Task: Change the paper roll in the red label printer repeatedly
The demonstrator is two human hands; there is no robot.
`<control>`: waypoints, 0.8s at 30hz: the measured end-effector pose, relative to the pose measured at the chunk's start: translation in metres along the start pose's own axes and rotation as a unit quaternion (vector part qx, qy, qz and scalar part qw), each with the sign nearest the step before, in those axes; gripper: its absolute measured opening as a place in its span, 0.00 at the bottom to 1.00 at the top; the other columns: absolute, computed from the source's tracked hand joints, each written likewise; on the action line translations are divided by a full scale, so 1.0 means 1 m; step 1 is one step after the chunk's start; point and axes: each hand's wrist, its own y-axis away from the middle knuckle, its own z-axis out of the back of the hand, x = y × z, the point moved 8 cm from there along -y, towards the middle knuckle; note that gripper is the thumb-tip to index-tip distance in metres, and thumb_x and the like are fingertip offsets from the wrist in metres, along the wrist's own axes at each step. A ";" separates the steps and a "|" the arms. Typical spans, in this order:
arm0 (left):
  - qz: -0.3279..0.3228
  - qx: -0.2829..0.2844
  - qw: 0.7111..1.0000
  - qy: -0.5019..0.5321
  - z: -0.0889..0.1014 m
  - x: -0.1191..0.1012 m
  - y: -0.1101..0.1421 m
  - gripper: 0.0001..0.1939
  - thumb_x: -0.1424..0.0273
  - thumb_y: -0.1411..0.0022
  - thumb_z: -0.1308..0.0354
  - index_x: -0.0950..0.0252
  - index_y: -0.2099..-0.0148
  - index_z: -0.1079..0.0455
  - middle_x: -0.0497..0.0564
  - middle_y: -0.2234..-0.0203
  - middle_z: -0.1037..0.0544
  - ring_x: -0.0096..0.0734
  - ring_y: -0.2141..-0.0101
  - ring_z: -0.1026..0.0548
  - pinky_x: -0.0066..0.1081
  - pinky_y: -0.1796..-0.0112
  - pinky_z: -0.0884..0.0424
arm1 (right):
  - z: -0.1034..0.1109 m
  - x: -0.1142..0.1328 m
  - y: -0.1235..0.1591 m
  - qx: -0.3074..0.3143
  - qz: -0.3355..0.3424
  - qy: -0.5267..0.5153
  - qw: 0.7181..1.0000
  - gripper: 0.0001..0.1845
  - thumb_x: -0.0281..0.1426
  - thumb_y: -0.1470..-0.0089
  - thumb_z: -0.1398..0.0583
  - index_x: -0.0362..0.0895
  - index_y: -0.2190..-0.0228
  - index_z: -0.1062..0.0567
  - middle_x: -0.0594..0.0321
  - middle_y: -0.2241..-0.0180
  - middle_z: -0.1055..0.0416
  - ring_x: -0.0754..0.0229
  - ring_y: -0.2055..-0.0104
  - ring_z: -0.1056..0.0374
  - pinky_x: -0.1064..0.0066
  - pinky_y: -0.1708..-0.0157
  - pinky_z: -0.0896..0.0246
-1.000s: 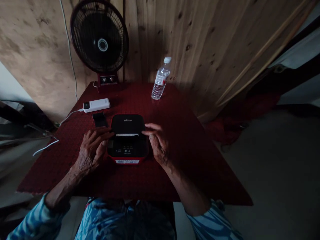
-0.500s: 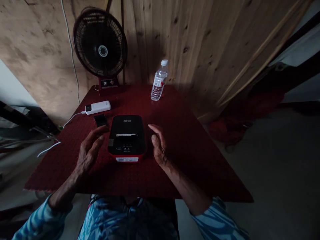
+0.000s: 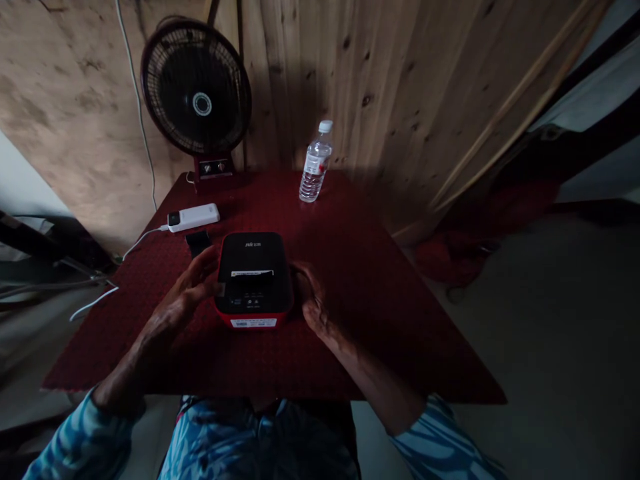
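A small label printer (image 3: 255, 259) with a black top, a red base and a slot showing a white strip sits on the red tabletop in front of me. My left hand (image 3: 187, 287) is at its left side, the thumb touching the edge and the fingers curved along that side. Against the right side rests my right hand (image 3: 313, 303), its fingers bent in and partly hidden in shadow. Between them, my hands grip the printer from both sides. Just behind my left fingers lies a small dark object (image 3: 198, 241) whose kind I cannot make out.
A white power bank (image 3: 194, 217) with a white cable (image 3: 143, 239) lies on the table (image 3: 350, 267) at the left. Behind it stands a dark fan (image 3: 203, 103). A clear water bottle (image 3: 316, 163) stands at the back by the wooden wall (image 3: 400, 87).
Both hands have moved inward, from apart beside the printer to contact with its sides. The printer has stayed on the table. The view has shifted slightly.
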 end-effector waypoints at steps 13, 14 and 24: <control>0.025 0.031 0.997 0.064 -0.006 0.021 0.000 0.43 0.62 0.45 0.35 0.52 0.29 0.46 0.53 0.32 0.38 0.59 0.35 0.40 0.52 0.40 0.37 | 0.002 -0.002 -0.003 0.002 -0.039 0.006 0.999 0.25 0.52 0.36 0.50 0.50 0.53 0.25 0.59 0.52 0.23 0.54 0.46 0.29 0.59 0.43 0.36; 0.026 0.025 0.998 0.061 -0.005 0.020 0.001 0.44 0.62 0.46 0.35 0.52 0.29 0.45 0.54 0.33 0.37 0.59 0.35 0.39 0.52 0.40 0.37 | 0.002 -0.004 -0.003 -0.001 -0.039 0.007 0.999 0.26 0.53 0.36 0.51 0.50 0.54 0.25 0.58 0.52 0.23 0.53 0.47 0.29 0.58 0.43 0.36; -0.094 -0.036 0.980 -0.174 0.002 -0.045 0.011 0.27 0.56 0.39 0.39 0.57 0.39 0.30 0.55 0.42 0.25 0.52 0.45 0.26 0.39 0.51 0.25 | 0.010 0.000 0.004 -0.010 -0.020 0.063 0.998 0.20 0.49 0.38 0.45 0.56 0.52 0.22 0.62 0.53 0.21 0.50 0.45 0.28 0.53 0.39 0.38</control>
